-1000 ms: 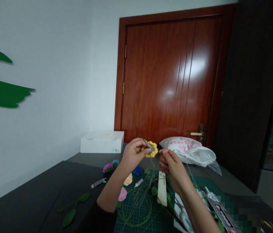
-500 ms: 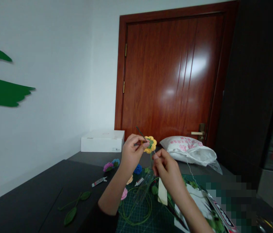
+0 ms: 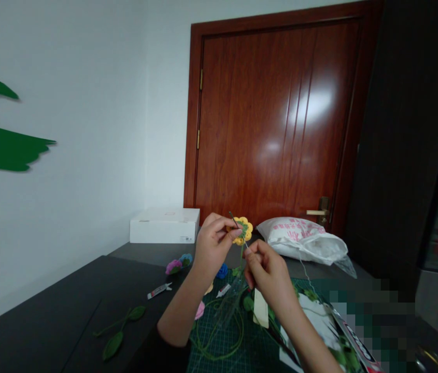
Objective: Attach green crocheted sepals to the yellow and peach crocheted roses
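My left hand [image 3: 215,241] pinches a yellow crocheted flower [image 3: 246,226] with a green centre, held up above the desk. A thin dark stick [image 3: 233,217] slants across the flower beside my left fingertips. Just below and to the right, my right hand [image 3: 266,267] has its fingers closed on a thin, pale, needle-like tool [image 3: 246,244], whose tip points at the flower's lower edge; its exact kind is too small to tell. Green yarn [image 3: 241,255] hangs down from the flower between the hands.
A green cutting mat [image 3: 255,355] carries a coil of green yarn, clear plastic and leaves. Small glue tubes [image 3: 158,291], a leafy stem [image 3: 113,346] and crocheted flowers [image 3: 173,267] lie about. Behind are a white box [image 3: 164,228] and a white bag [image 3: 292,235].
The dark stick has turned steeper and its upper end has moved right and down. The flower has shifted very slightly right. Both hands keep nearly the same place.
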Tool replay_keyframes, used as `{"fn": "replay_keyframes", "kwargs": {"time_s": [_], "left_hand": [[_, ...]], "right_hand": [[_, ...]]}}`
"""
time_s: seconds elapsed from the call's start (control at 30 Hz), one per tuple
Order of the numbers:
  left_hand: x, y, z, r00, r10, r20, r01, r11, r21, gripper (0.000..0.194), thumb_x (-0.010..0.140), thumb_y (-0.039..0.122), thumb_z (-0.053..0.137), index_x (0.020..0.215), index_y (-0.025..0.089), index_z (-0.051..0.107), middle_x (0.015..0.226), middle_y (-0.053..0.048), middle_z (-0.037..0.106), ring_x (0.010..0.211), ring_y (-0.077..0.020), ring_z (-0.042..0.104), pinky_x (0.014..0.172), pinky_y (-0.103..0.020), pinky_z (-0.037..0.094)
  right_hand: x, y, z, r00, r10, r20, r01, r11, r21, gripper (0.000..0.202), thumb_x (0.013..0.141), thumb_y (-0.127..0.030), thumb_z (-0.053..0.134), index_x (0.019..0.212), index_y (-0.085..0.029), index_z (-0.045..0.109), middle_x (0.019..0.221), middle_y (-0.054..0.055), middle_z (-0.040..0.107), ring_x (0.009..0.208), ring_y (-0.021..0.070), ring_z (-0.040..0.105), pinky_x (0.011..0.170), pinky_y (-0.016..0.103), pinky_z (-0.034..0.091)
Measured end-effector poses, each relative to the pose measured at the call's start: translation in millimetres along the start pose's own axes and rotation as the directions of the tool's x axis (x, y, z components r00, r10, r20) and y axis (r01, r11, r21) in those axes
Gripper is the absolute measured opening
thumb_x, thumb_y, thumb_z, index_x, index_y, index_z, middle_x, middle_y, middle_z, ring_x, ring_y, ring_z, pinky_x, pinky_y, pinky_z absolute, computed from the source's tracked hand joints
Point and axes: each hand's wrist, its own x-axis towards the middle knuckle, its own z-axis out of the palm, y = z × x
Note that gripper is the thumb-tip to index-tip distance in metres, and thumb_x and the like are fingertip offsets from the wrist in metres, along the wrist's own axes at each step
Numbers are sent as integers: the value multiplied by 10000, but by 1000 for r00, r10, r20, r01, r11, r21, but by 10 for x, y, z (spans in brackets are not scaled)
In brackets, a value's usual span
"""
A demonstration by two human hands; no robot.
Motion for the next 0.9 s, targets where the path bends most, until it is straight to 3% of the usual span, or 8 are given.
{"fn": "replay_keyframes", "kwargs": {"time_s": [0.57,0.8,0.9], "left_hand": [[0,21,-6,999,-10,34,10,1000,22,31,810,218,702,823,194,715,885,-30,555,834,-167,618,688,-276,595],[6,46,8,998,-27,57,30,998,-52,28,796,151,693,810,175,695,880,-32,585,839,-158,626,710,-256,570],[-4,57,13,996,-67,50,71,994,-83,115,781,130,694,886,174,683,936,-46,624,872,-169,637,736,-271,570]], "right_hand": [[6,40,-7,1000,19,-12,-19,1000,11,250,924,-416,475,753,-235,471,395,-89,480,340,102,403,418,222,281],[0,34,11,1000,3,-28,-2,1000,30,246,936,-424,457,773,-240,455,413,-92,478,361,107,413,421,218,292],[6,12,-13,1000,-1,-26,2,999,43,262,933,-443,465,766,-242,450,416,-90,481,361,107,409,420,218,287]]}}
